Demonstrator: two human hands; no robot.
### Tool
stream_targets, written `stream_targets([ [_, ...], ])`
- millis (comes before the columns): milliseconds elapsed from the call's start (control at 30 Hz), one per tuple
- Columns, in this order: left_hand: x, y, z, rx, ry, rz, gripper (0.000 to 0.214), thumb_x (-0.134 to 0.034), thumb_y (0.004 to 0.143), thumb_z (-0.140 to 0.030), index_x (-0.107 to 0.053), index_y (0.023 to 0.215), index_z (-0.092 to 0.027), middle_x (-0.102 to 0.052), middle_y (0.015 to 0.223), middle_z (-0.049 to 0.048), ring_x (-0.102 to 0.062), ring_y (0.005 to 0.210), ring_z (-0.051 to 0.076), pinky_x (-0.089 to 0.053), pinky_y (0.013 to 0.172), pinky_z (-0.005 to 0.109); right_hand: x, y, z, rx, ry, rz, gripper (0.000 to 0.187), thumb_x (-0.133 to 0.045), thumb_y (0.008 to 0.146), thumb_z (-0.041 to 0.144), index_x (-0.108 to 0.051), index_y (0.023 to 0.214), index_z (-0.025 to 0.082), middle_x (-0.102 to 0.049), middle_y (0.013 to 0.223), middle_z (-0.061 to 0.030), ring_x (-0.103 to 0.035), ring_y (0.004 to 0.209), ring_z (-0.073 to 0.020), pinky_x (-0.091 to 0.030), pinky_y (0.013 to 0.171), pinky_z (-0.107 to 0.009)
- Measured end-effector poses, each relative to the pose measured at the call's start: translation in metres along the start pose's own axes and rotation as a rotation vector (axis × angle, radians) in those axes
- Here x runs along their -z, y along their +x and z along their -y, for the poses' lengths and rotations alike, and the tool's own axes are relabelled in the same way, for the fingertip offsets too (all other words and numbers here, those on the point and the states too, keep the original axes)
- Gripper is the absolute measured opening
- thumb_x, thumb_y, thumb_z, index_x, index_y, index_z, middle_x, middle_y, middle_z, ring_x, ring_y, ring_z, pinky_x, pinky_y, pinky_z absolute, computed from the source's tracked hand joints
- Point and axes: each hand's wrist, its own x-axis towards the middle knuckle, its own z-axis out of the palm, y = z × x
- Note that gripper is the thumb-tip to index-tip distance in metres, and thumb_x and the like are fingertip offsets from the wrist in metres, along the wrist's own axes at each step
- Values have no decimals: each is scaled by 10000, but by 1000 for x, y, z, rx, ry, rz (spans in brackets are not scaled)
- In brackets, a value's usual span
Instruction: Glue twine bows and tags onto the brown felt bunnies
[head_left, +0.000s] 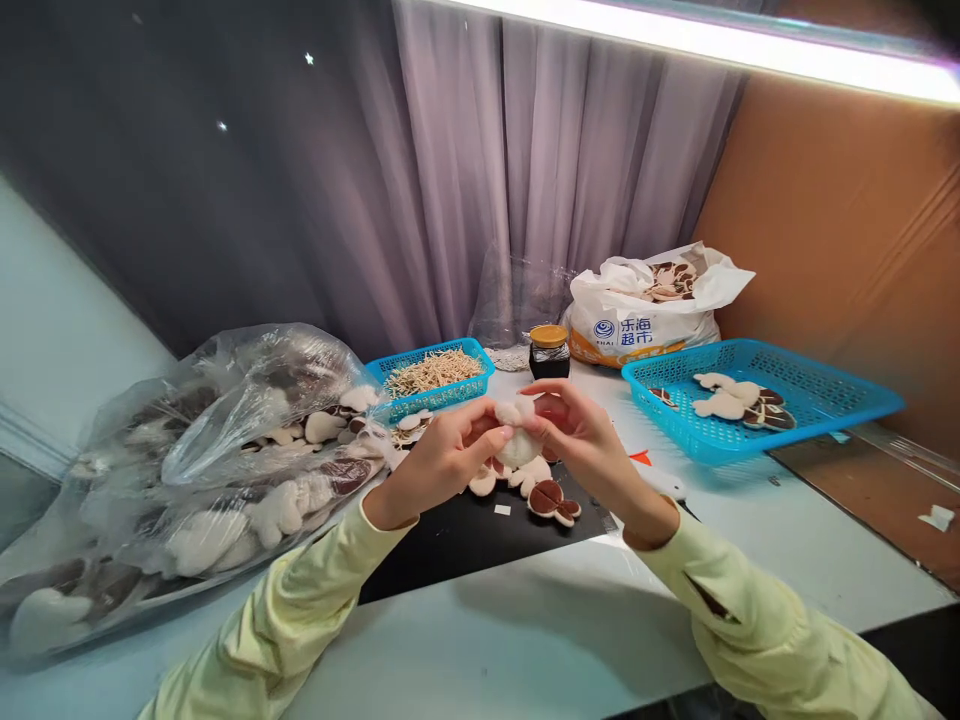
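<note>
Both hands meet over a black mat (457, 535) at the table's middle. My left hand (442, 460) and my right hand (581, 430) are both closed on one small cream plush toy piece (517, 440), held a little above the mat. Under the hands lie more cream and brown plush pieces (551, 497) on the mat. Pale yellow sleeves cover both forearms.
A large clear bag of plush pieces (202, 470) fills the left. Behind stand a small blue basket of thin sticks (431, 375), a dark jar with a gold lid (549, 350) and a white shopping bag (645, 310). A blue basket (825, 400) with several plush pieces sits right.
</note>
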Motion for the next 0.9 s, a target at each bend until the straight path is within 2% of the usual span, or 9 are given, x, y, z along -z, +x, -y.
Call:
stream_targets([
  [100,10,-11,9,-84,389,-78,154,-438,876,-276,-547,918,-175,-591,789,-2,-570,687,128,-478,641,251,8,3,-11,-130,-78,136,262,-259,943,376,-439,1006,197,-633,758,-20,-594,624,-116,-448,504,-221],
  [200,17,-31,36,-253,811,-141,138,-436,887,-226,-548,932,-160,-615,834,36,-583,771,165,-470,725,308,12,0,-31,-236,-247,283,215,-481,854,346,-514,715,186,-603,647,-17,-553,581,-138,-391,505,-242],
  [267,18,-46,62,-380,972,-74,139,-427,890,-164,-554,939,-138,-636,872,70,-593,822,185,-474,742,322,10,-6,-46,-284,-363,346,154,-622,737,237,-518,638,182,-578,621,-18,-528,576,-148,-357,513,-250],
  [367,13,-68,96,-640,1109,59,194,-445,862,-77,-564,1010,-115,-660,965,103,-599,904,206,-467,788,346,2,-14,-64,-312,-478,390,132,-649,662,114,-568,745,176,-603,755,-48,-552,708,-180,-373,587,-255],
  [467,6,-82,110,-743,1058,112,208,-492,837,-82,-570,1029,-91,-680,964,102,-599,942,203,-459,793,331,-5,-19,-73,-306,-545,415,240,-633,666,97,-581,885,182,-605,860,-58,-560,781,-198,-403,650,-277],
  [600,6,-85,109,-590,938,-54,260,-516,828,-167,-559,1074,-92,-659,1068,126,-576,1018,217,-428,869,346,-10,-21,-75,-269,-606,362,315,-605,705,141,-547,1010,195,-579,940,-66,-564,843,-217,-446,716,-331],
  [767,14,-78,114,-152,992,-221,339,-458,860,-203,-523,1177,-101,-504,1304,165,-452,1209,264,-361,955,403,-7,-21,-69,-171,-668,205,248,-456,791,106,-523,1014,193,-546,1059,-106,-502,974,-248,-427,812,-403],
  [833,21,-77,119,-50,998,-265,287,-438,871,-207,-573,1113,-134,-551,1262,140,-499,1169,252,-349,954,413,-3,-20,-65,-137,-683,150,267,-378,810,70,-525,994,195,-559,1040,-102,-491,970,-245,-413,816,-417],
  [900,31,-76,123,-55,999,-329,210,-440,866,-178,-626,961,-154,-658,1102,104,-589,1044,224,-364,925,401,0,-18,-61,-97,-690,107,297,-351,795,41,-528,976,196,-576,998,-90,-489,954,-240,-403,810,-419],
])
